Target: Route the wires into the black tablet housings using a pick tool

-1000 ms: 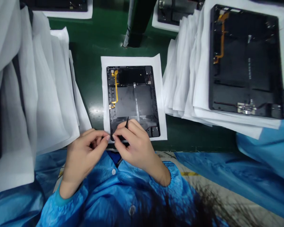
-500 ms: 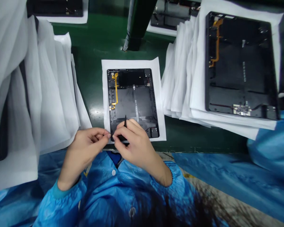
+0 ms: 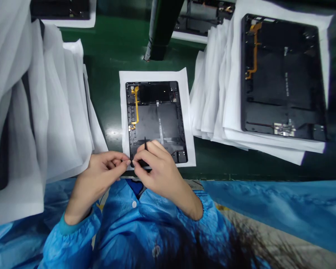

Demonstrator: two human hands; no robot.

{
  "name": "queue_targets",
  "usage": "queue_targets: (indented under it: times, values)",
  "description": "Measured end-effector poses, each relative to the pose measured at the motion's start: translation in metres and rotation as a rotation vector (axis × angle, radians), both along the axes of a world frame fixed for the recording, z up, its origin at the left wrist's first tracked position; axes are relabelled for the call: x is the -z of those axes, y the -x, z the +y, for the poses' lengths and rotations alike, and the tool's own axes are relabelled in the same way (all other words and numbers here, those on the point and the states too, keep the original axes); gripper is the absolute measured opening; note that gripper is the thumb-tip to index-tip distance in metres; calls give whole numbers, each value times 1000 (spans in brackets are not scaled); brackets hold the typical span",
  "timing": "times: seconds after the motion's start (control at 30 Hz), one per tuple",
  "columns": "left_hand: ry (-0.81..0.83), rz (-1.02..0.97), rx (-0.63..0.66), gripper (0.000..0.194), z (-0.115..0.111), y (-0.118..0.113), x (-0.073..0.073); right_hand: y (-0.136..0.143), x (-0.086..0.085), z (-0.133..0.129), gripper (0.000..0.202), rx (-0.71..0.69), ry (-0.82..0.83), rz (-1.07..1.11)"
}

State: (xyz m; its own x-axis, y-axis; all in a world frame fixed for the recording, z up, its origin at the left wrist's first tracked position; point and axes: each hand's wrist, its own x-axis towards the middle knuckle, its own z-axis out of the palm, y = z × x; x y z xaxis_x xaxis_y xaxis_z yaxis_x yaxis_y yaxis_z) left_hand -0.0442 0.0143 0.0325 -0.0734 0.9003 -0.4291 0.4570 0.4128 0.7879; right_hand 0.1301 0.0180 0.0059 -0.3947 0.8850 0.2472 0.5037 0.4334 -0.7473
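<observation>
An open tablet housing (image 3: 168, 119) with an orange flex cable (image 3: 136, 106) lies flat on a white foam sheet (image 3: 190, 149). My left hand (image 3: 106, 168) is at its near left corner, thumb and forefinger pinched together. Whatever they pinch is too small to make out. My right hand (image 3: 156, 166) rests over the housing's near edge, its thumb and forefinger pinched close to the left fingertips. A slim black pointed tool (image 3: 145, 143) sticks up from between its curled fingers; the rest of the tool is hidden.
At left stands a stack of white foam sheets (image 3: 64, 112) with dark panels between them. Another stack at right carries an open tablet housing (image 3: 282, 82) on top. A dark post (image 3: 164, 30) rises from the green table (image 3: 109, 93) beyond the work. More housings lie at the far edge.
My hands stay at the same corner; the black tool has tilted slightly to the left. At the right edge, another person's hand and blue sleeve have drawn away from the stack.
</observation>
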Motion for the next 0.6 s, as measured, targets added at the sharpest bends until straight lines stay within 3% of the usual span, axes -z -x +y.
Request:
queue_targets:
  times: [0.13, 0.6]
  values:
    - [134, -130, -72, 20, 3, -2, -2, -1, 2, 0, 14, -4, -4, 2]
    - [96, -74, -25, 19, 2, -2, -4, -4, 9, -2, 17, -20, -51, 27]
